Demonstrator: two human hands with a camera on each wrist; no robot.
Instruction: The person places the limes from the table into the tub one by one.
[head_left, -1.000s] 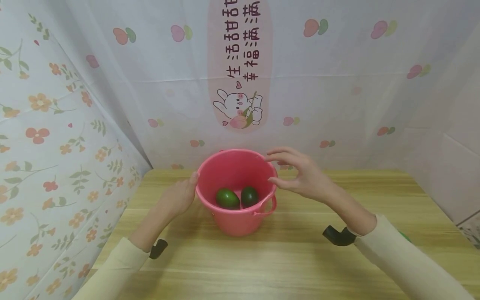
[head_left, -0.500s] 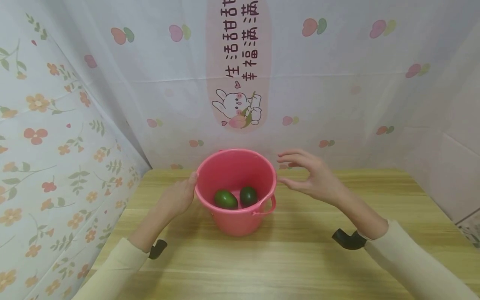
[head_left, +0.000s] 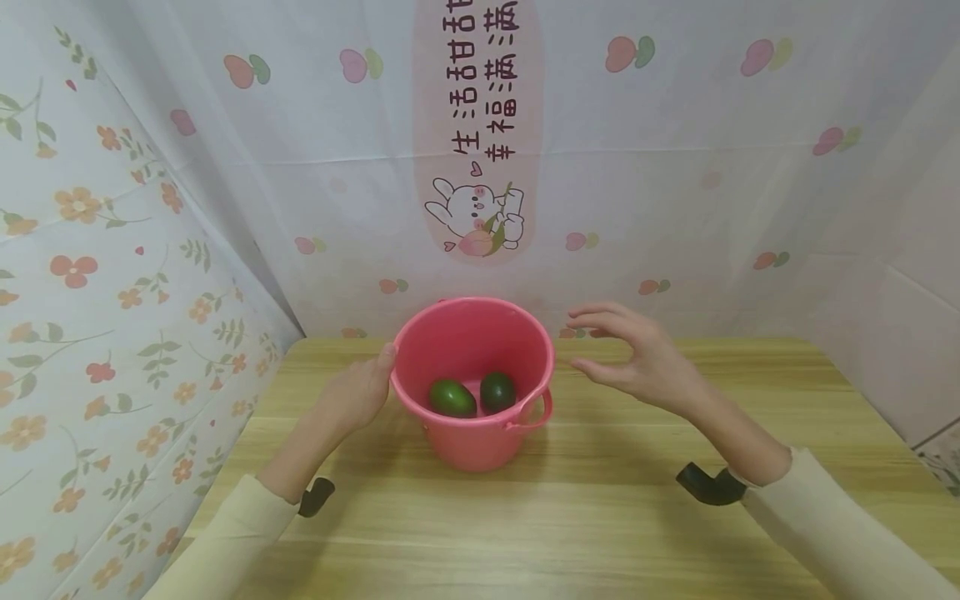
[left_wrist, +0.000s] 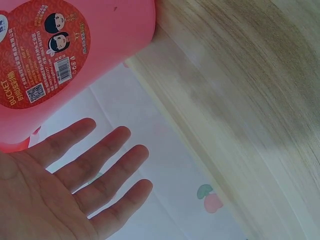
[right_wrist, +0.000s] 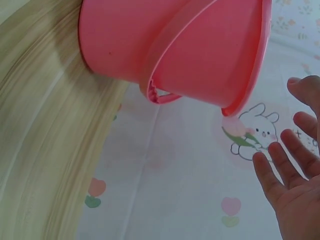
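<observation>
A pink bucket stands upright at the back of the wooden table. Inside, two avocados lie on its bottom, a lighter green one at left and a darker one at right. My left hand rests against the bucket's left rim with the thumb at the edge; its fingers extend straight and spread in the left wrist view. To the right of the bucket, my right hand hovers apart from it, holding nothing, fingers spread. The bucket's handle hangs down at the front right.
Bare wooden tabletop spreads in front of the bucket. A white printed curtain hangs close behind, and a floral one borders the left. Black wrist mounts stick out below both forearms. A red label covers part of the bucket's side.
My right hand has drawn away from the bucket's right rim, moving right and slightly down. The left hand, bucket and avocados stay in place.
</observation>
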